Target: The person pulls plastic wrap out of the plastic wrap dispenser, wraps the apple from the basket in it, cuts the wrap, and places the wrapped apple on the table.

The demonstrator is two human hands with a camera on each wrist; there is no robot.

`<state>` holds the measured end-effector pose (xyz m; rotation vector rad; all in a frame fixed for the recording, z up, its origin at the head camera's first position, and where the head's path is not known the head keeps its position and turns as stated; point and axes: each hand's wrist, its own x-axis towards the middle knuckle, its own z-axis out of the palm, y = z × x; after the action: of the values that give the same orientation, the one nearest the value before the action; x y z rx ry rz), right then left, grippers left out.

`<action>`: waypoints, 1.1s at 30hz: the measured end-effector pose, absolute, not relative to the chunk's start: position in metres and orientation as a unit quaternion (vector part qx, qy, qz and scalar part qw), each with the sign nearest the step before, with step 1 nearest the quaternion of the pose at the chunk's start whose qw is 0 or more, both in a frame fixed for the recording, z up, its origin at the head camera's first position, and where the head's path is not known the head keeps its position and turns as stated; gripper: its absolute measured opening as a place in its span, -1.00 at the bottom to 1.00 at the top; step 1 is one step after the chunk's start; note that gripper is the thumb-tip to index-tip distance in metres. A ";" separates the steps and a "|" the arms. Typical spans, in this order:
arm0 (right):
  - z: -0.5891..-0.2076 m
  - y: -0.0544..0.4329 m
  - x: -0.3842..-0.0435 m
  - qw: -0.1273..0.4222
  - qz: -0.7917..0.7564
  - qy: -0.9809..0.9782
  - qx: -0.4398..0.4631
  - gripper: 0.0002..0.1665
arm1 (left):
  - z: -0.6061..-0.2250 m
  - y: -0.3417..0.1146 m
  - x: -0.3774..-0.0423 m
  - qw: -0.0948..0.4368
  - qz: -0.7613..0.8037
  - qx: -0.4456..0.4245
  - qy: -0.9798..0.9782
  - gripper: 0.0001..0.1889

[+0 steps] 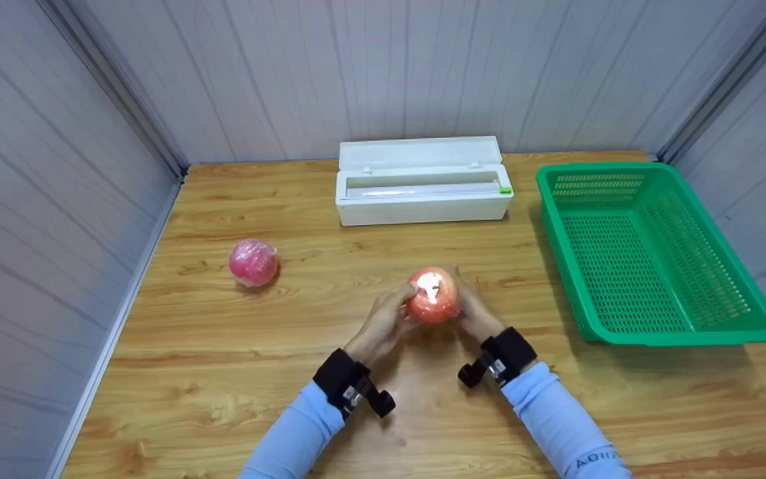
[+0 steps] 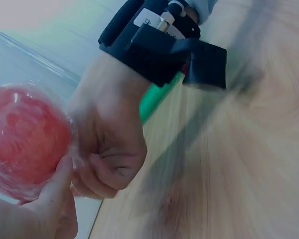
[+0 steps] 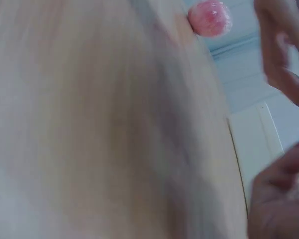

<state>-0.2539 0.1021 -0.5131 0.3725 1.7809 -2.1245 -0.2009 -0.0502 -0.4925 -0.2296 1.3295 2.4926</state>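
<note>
In the head view a red apple (image 1: pixel 433 307) is held up over the table between both hands, a bright glare on its top. Clear cling film (image 2: pixel 27 172) wraps it in the left wrist view, creased and shiny. My left hand (image 1: pixel 386 322) grips the apple from the left, thumb against its side. At the other side, my right hand (image 2: pixel 112 134) has its fingers curled, pinching the film close against the apple. The right wrist view is blurred and shows only parts of the hands at its right edge.
A pink ball-shaped thing (image 1: pixel 253 263) in cling film lies at the left of the wooden table (image 1: pixel 177 372). Behind the hands stands a white cling film box (image 1: pixel 423 213), lid raised, roll inside. A green plastic basket (image 1: pixel 572 293) stands at right. Panel walls enclose the back and sides.
</note>
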 end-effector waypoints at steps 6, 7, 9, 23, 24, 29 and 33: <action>-0.509 0.111 -0.251 0.087 -0.761 0.625 0.154 -0.53 | -0.496 -0.060 -0.205 0.119 0.865 -0.103 0.477 -0.85; -0.507 0.110 -0.248 0.082 -0.767 0.621 0.143 -0.55 | -0.496 -0.060 -0.205 0.113 0.863 -0.108 0.480 -0.85; -0.501 0.107 -0.242 0.097 -0.777 0.612 0.116 -0.59 | -0.497 -0.061 -0.206 0.105 0.862 -0.118 0.483 -0.82; -0.492 0.109 -0.234 0.223 -0.844 0.477 0.101 -0.68 | -0.497 -0.057 -0.208 0.118 0.857 -0.098 0.492 -0.85; -0.492 0.110 -0.234 0.230 -0.847 0.468 0.098 -0.68 | -0.497 -0.057 -0.208 0.118 0.857 -0.095 0.493 -0.86; -0.496 0.117 -0.234 0.265 -0.872 0.403 0.089 -0.69 | -0.498 -0.059 -0.208 0.126 0.859 -0.083 0.488 -0.89; -0.501 0.123 -0.234 0.295 -0.885 0.358 0.053 -0.66 | -0.499 -0.062 -0.209 0.145 0.863 -0.075 0.478 -0.86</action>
<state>-0.2345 0.1225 -0.5007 0.1410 0.9522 -2.3543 -0.2085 -0.0618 -0.4991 -0.2162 1.3768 2.4877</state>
